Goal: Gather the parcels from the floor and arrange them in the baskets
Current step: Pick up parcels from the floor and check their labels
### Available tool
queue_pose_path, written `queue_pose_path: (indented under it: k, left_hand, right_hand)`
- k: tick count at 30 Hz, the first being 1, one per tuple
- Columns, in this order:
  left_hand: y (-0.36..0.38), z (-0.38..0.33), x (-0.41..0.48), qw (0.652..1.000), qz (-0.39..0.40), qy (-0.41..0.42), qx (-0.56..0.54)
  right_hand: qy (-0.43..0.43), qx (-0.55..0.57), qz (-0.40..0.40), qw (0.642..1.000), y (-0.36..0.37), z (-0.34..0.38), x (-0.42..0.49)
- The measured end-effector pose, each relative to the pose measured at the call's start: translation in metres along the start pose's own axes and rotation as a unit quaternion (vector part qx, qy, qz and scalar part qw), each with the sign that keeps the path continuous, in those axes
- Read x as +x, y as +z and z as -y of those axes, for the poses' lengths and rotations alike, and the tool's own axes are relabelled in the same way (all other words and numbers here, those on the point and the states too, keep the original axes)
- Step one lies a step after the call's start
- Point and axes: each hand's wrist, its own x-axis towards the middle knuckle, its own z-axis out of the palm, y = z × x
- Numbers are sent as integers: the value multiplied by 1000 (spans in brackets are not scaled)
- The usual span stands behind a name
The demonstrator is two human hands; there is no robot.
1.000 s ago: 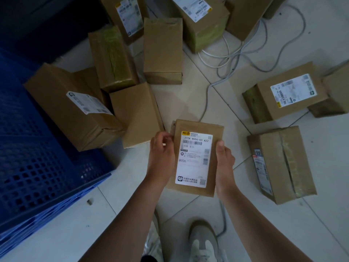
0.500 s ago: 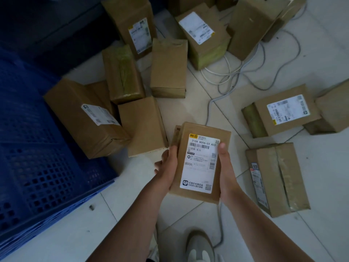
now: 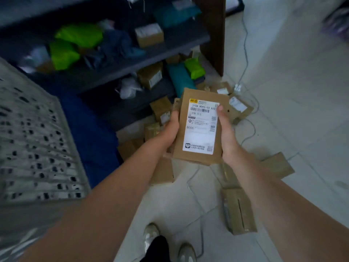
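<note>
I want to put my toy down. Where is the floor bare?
Bare: the wide tiles right of the white cable, and a small patch in front of the shoes. Crowded: boxes heap beside the shelf, under the held parcel.

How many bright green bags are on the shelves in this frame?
3. Two green bags lie together on the upper shelf at left, one above the other; the third is lower right, beside a teal bag. Clutter may hide more.

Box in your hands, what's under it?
More brown parcels and a cable lie on the floor below the box. Whatever sits straight beneath is covered by it.
</note>
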Motion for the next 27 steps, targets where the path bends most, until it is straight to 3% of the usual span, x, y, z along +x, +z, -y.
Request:
queue_pose_path:
  k: [7, 14, 18, 23, 27]
  left_hand:
    - [-126, -155, -197, 992, -88, 77, 54]
    - [-289, -204, -335, 976, -189, 98, 31]
    - [-389, -175, -375, 968, -237, 83, -24]
    - [-497, -99, -366, 964, -252, 0, -86]
    - [-546, -29, -310, 960, -217, -37, -175]
  right_hand:
    - [-43, -88, 92, 991, 148, 195, -73]
    - [-95, -192, 170, 962, 334, 294, -133]
    - [-70, -244, 237, 938, 449, 284, -156]
    - [-4, -295, 271, 916, 561, 204, -146]
    - [47, -349, 225, 909, 614, 122, -113]
